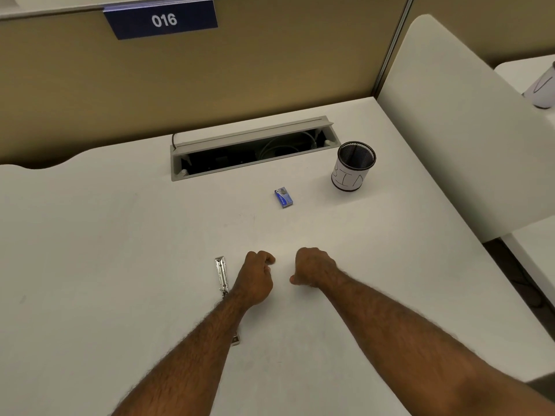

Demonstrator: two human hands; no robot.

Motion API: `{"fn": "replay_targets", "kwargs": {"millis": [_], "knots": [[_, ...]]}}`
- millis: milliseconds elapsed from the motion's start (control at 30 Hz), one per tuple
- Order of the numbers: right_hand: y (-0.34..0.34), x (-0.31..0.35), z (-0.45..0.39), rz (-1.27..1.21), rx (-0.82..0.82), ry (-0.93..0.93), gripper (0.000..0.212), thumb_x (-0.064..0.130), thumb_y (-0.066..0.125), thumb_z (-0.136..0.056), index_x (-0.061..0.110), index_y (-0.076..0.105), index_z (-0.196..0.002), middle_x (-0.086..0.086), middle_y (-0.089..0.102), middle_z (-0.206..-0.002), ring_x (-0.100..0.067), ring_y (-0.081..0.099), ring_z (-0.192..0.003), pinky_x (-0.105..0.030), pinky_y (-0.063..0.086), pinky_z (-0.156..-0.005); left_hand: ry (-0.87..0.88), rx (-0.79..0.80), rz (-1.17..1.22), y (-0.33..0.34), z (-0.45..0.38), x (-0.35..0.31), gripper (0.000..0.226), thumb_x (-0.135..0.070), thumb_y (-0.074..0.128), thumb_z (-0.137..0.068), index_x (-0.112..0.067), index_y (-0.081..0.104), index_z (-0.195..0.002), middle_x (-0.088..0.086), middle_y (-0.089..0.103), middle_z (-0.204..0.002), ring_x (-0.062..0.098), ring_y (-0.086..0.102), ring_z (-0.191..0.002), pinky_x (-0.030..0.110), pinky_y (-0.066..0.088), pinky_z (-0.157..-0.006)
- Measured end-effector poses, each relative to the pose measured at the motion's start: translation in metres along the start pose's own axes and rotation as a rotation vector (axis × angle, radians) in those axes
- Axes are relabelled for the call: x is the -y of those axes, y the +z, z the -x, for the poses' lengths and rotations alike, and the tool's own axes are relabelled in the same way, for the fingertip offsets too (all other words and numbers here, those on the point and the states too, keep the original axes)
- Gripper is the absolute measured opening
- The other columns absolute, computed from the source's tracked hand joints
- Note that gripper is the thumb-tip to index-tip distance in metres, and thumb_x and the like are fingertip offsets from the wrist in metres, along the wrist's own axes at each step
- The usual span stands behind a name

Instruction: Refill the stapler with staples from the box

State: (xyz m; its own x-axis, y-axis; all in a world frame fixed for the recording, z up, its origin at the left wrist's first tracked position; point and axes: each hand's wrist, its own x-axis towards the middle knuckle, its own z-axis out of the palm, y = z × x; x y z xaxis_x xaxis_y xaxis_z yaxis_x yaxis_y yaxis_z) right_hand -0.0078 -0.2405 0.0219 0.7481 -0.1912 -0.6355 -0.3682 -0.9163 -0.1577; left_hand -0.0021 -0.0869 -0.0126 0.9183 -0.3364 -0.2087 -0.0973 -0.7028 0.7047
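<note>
- Left hand (256, 277): low on the white desk (120, 250), near centre of view. Fingers curled into a loose fist; nothing visible in its grasp.
- Right hand (313, 267): just beside the left hand, at its 3 o'clock, a small gap between them. Fingers likewise curled under, thumb tip pointing toward 9 o'clock; no object seen in it.
- Stapler (221, 274): metallic, lying opened out flat on the desk at 9 o'clock of the left hand. Its long body runs from 12 toward 6 o'clock and passes under the left forearm; a short end shows again below the forearm. Whether the forearm touches it cannot be told.
- Staple box (283, 198): small, blue, lying on the desk at 12 o'clock of the hands, well apart from both.
- Mesh cup (354, 166): black, wrapped in white paper with hand lettering, standing upright at 2 o'clock of the staple box.
- Cable hatch (252, 148): lid raised, at 12 o'clock of the staple box; cables visible inside.
- Number plate (162, 19): blue, reads "016", on the partition at 12 o'clock.
</note>
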Motion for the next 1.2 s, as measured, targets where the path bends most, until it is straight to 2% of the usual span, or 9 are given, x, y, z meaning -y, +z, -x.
{"fn": "replay_targets", "kwargs": {"millis": [67,167,367,567,633,767,867,933,1200], "knots": [[-0.007,-0.017,0.002,-0.149,0.078,-0.090,0.035,0.040,0.069,-0.080,0.008,0.067,-0.095,-0.011,0.070,-0.104,-0.022,0.066,-0.086,-0.028,0.050,-0.073,-0.006,0.011,0.003,0.000,0.000,0.000,0.026,0.001,0.040,-0.089,-0.007,0.057,-0.107,0.014,0.052,-0.110,0.016,0.052,-0.095,0.012,0.032,-0.077],[-0.016,-0.047,0.015,-0.664,0.245,-0.142,0.021,0.031,0.072,-0.082,0.013,0.066,-0.075,-0.012,0.072,-0.082,-0.012,0.061,-0.056,-0.019,0.043,-0.047,-0.015,0.024,0.022,-0.003,-0.001,0.000,0.026,0.000,0.039,-0.090,-0.007,0.057,-0.108,0.014,0.052,-0.112,0.019,0.053,-0.101,0.016,0.034,-0.082],[-0.004,-0.075,0.028,-1.126,0.400,-0.157,0.006,0.019,0.063,-0.091,0.015,0.065,-0.094,-0.003,0.072,-0.094,-0.011,0.063,-0.071,-0.020,0.042,-0.055,-0.022,0.034,0.038,-0.006,0.000,-0.002,0.027,0.001,0.038,-0.090,-0.007,0.057,-0.108,0.014,0.052,-0.113,0.019,0.053,-0.101,0.015,0.034,-0.079],[0.009,-0.075,0.031,-1.358,0.311,-0.162,0.007,0.012,0.062,-0.091,0.008,0.067,-0.092,-0.004,0.072,-0.085,-0.010,0.061,-0.065,-0.020,0.044,-0.055,-0.032,0.031,0.051,-0.006,0.000,-0.003,0.027,0.000,0.038,-0.091,-0.007,0.058,-0.108,0.013,0.052,-0.112,0.012,0.049,-0.094,0.014,0.034,-0.078],[0.006,-0.075,0.031,-1.303,0.169,-0.137,0.008,0.010,0.061,-0.091,0.009,0.068,-0.088,-0.005,0.071,-0.081,-0.010,0.060,-0.064,-0.020,0.045,-0.056,-0.033,0.027,0.057,-0.007,0.000,-0.004,0.027,0.001,0.039,-0.091,-0.007,0.058,-0.108,0.014,0.052,-0.112,0.012,0.049,-0.093,0.014,0.034,-0.077],[0.005,-0.068,0.037,-0.639,-0.102,-0.208,0.014,0.009,0.060,-0.083,0.015,0.070,-0.075,0.001,0.070,-0.071,-0.007,0.060,-0.061,-0.013,0.047,-0.059,-0.034,0.015,0.053,-0.006,-0.001,-0.003,0.026,0.002,0.040,-0.090,-0.004,0.058,-0.107,0.013,0.052,-0.110,0.019,0.053,-0.097,0.012,0.032,-0.075],[0.021,-0.057,0.046,-0.308,-0.110,-0.367,0.011,0.016,0.064,-0.084,0.017,0.071,-0.091,0.001,0.072,-0.091,-0.011,0.063,-0.082,-0.020,0.049,-0.075,-0.035,0.011,0.053,-0.004,-0.002,-0.002,0.026,0.002,0.040,-0.090,-0.004,0.059,-0.107,0.013,0.052,-0.109,0.023,0.054,-0.100,0.012,0.032,-0.074],[0.032,-0.050,0.050,-0.230,-0.099,-0.402,0.019,0.023,0.064,-0.086,0.017,0.068,-0.103,-0.001,0.068,-0.101,-0.017,0.061,-0.093,-0.029,0.049,-0.083,-0.046,0.017,0.050,-0.004,-0.003,-0.002,0.026,0.001,0.040,-0.090,-0.006,0.058,-0.108,0.014,0.052,-0.112,0.021,0.054,-0.100,0.013,0.032,-0.076],[0.054,-0.035,0.054,-0.140,-0.210,-0.328,0.022,0.028,0.058,-0.091,0.017,0.064,-0.110,-0.002,0.061,-0.109,-0.021,0.059,-0.100,-0.032,0.048,-0.084,-0.041,0.018,0.039,-0.005,-0.002,-0.002,0.026,0.000,0.041,-0.091,-0.006,0.058,-0.108,0.015,0.053,-0.113,0.018,0.053,-0.098,0.012,0.033,-0.076]]}}
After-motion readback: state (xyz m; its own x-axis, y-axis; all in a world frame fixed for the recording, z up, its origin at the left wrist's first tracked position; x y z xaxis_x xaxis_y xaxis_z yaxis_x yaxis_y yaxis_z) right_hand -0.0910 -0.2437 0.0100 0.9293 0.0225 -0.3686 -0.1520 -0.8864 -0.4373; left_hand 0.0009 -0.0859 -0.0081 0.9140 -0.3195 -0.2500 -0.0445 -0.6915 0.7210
